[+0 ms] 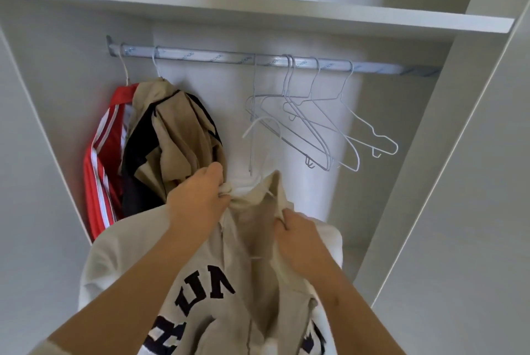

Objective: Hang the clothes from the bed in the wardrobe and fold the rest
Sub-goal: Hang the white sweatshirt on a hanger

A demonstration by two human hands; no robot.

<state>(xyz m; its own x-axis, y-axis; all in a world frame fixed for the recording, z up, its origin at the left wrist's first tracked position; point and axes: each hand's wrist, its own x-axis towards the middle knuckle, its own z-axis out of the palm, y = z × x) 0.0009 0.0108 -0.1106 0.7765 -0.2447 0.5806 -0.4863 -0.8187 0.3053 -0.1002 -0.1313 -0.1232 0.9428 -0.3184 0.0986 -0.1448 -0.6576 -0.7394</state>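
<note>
While two garments already hang at the rail's (258,60) far end, I pinch the cream hoodie (200,283) below it: left hand (198,199) on its collar, right hand (295,231) gripping fabric over a white hanger (261,125). Hooking it on remains; folding remains, I judge.

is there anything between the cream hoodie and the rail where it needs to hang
Nothing visible blocks it. Both hands, left and right, hold the hoodie on a white hanger below a bare stretch of rail, between the beige garment and the empty hangers.
</note>
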